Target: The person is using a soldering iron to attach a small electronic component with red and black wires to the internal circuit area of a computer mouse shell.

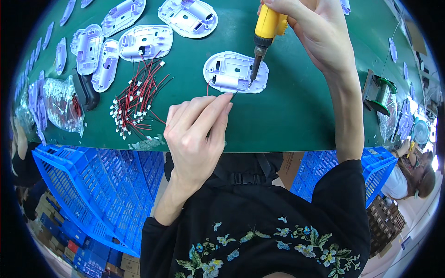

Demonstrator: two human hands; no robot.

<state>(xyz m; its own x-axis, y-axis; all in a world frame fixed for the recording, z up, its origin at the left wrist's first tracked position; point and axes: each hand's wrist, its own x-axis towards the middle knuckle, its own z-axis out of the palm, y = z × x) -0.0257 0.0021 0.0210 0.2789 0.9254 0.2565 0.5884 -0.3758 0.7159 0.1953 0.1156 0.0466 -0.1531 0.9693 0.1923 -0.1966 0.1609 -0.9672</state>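
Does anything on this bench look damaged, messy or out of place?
A ragged pale patch marks the near edge of the green bench, beside the loose heap of red and black wires. It breaks the otherwise even surface; whether it is wear or residue, I cannot tell. Nothing else clearly stands out.

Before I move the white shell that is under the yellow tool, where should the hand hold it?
I would pinch the white shell by the rim of its rounded left end, coming from the left. It lies flat, and this end is away from the dark tip of the yellow tool, pointing down at the right part. Avoid the red wire at the near left.
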